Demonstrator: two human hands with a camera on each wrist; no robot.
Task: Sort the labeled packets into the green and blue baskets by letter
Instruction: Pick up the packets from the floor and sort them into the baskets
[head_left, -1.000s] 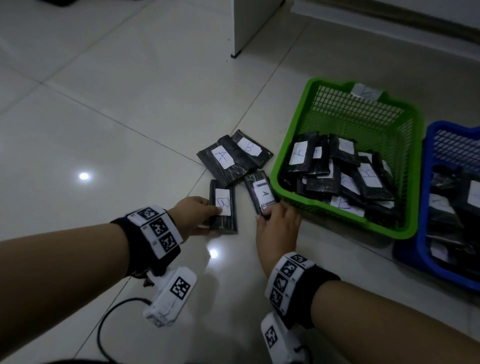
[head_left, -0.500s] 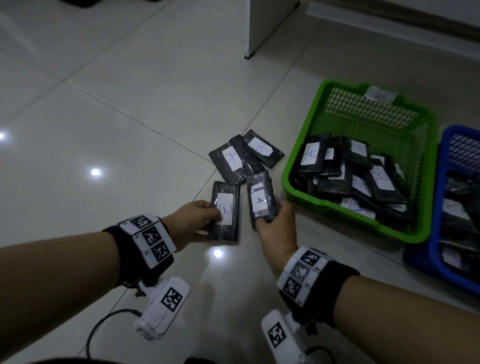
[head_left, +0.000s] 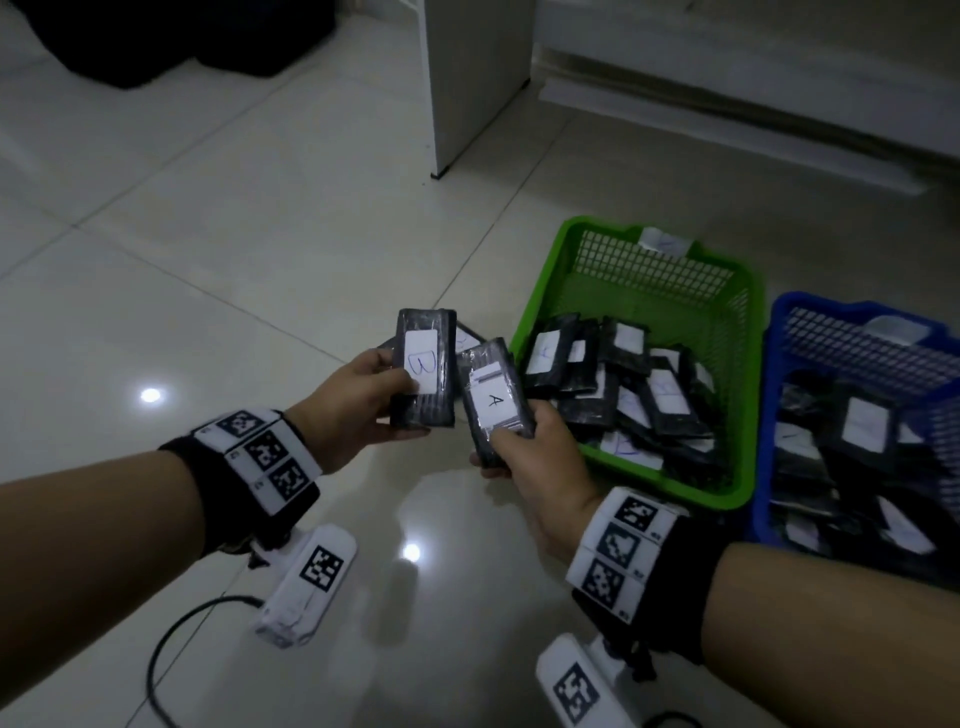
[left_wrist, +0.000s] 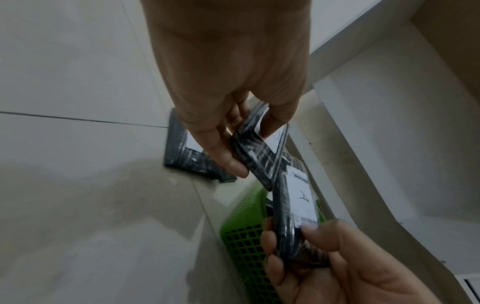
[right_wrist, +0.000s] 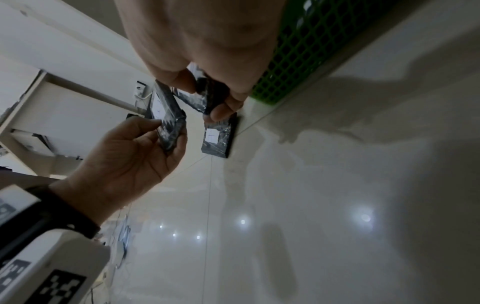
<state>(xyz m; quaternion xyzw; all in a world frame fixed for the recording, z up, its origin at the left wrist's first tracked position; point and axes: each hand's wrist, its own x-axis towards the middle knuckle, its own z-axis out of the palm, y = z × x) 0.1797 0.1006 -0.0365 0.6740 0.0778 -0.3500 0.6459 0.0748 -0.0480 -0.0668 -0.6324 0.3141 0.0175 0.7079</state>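
Here, two black packets are held up clear of the tiled floor (head_left: 218, 218), one in each hand. The packet labelled B (head_left: 423, 374) is pinched by the left hand (head_left: 353, 402), the thumb laid across the lower edge of its white label and the fingers curled behind it. The packet labelled A (head_left: 493, 400) is clamped at its lower end by the right hand (head_left: 540, 467), thumb on the front and fingers wrapped round the back. The two packets are carried side by side, nearly touching, just left of the green basket (head_left: 597, 234).

Many black labelled packets are piled in the green basket, mostly against its near wall; a paper tag is fixed on its far rim, its letter not legible. The blue basket (head_left: 779, 322) is set against the green one's right side and is likewise filled with packets.

More packets (right_wrist: 219, 136) are left lying on the floor beneath the hands, by the green basket's near left corner; in the right wrist view one white label is seen, its letter unreadable. A white cabinet panel (head_left: 478, 78) is stood on the floor beyond the baskets.
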